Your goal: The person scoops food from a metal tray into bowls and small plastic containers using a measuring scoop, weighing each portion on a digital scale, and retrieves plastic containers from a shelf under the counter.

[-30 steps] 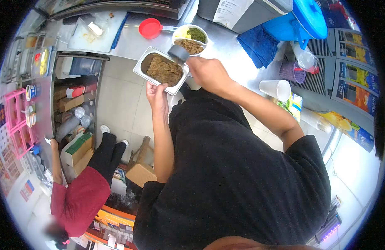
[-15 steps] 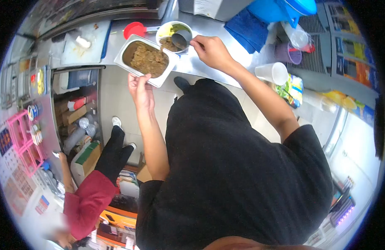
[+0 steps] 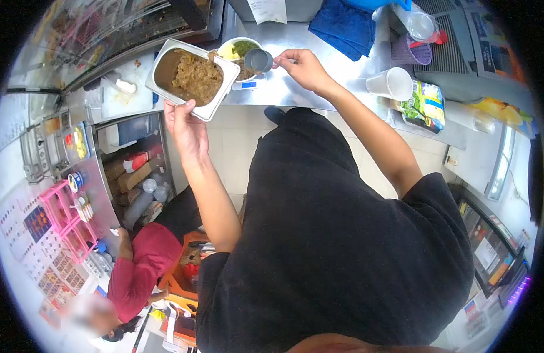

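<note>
My left hand (image 3: 188,130) grips the near rim of a rectangular metal food pan (image 3: 228,82), thumb over the edge. A brown, shredded-looking stew (image 3: 195,79) fills much of the pan. My right hand (image 3: 306,72) pinches the handle of a small dark grey scoop (image 3: 259,60), which hangs over the right side of a white bowl (image 3: 257,42). In the bowl lie yellow pieces, a dark green heap (image 3: 246,47) and some brown stew; the pan and scoop hide part of it. The bowl stands by a scale with a blue display (image 3: 247,85).
A white cutting board (image 3: 116,103) lies left on the steel counter. To the right are a blue cloth (image 3: 345,29), a white cup (image 3: 391,85), a purple basket (image 3: 410,52) and a green packet (image 3: 423,106). A person in a red shirt (image 3: 145,265) is at lower left.
The scoop has come up from the stew in the bowl and its cup has turned. My left hand and the pan are further left in view; the camera view has shifted too.
</note>
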The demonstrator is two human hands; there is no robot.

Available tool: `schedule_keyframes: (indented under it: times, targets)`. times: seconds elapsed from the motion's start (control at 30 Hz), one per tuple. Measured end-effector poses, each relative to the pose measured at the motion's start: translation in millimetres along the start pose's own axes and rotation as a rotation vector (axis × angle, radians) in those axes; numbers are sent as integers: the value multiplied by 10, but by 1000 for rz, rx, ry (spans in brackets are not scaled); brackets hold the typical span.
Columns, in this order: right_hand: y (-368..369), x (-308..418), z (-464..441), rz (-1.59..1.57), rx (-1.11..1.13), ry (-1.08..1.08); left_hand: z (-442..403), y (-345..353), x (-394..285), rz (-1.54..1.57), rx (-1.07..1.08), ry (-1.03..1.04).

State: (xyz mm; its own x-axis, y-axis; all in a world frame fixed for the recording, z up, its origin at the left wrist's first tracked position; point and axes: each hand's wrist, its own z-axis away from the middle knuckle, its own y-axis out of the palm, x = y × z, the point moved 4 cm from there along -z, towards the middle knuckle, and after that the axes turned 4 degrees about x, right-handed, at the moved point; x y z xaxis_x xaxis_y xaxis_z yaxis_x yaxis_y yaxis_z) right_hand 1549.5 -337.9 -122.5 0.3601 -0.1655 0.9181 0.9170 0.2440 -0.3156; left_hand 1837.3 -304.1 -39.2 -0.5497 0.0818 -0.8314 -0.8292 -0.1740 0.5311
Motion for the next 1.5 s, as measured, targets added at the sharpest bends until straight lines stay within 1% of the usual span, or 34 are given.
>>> schedule_keyframes:
  times: [0.1,0.2,0.3,0.4,0.5,0.6,0.7,0.73,0.83,0.87,0.97,1.0,1.1,1.13,1.23,1.27,1.37,1.4,1.5]
  targets:
    - [67,16,4,-89,-5,11,18,33,-45,-1,29,-3]
    - [118,278,82,-296,80,102,59,-6,-54,-18,30,-16]
    - [168,511,137,-507,111,181,107,-74,-48,-22,20,-6]
    - [149,740,165,-565,152,243,162,-117,-58,-27,19,4]
    - [85,949,187,-528,101,215,225,-203,-50,-54,15,13]
    - [-56,1186,237,-507,140,179,295,-310,-30,-59,-1,28]
    - [-104,1499,251,-342,96,27,354,-376,-34,-42,5,32]
    - [-95,1622,251,-193,81,-127,384,-293,-70,-31,-8,27]
    - [91,2138,389,412,115,-594,432,-236,-99,-3,-21,13]
    - [200,2197,431,584,82,-854,432,-267,-97,5,-8,2]
    - [382,2461,478,883,203,-1005,464,-293,-113,19,12,4]
    - [409,2520,442,811,255,-1021,478,-313,-114,10,21,2]
    - [518,2572,232,848,353,-781,510,-399,-140,-43,24,1]
    - [553,2615,183,864,353,-770,531,-425,-141,-66,22,-3]
    - [824,2531,66,880,453,-746,592,-426,-193,-122,-7,-9]
    - [942,2477,55,911,490,-772,612,-445,-193,-139,-8,-6]
    - [1278,2137,-20,781,607,-801,670,-481,-208,-164,-9,-11]
    - [1371,2123,-33,815,655,-729,702,-504,-215,-167,-12,-18]
    - [1571,2007,17,830,662,-695,732,-700,-81,-194,35,17]
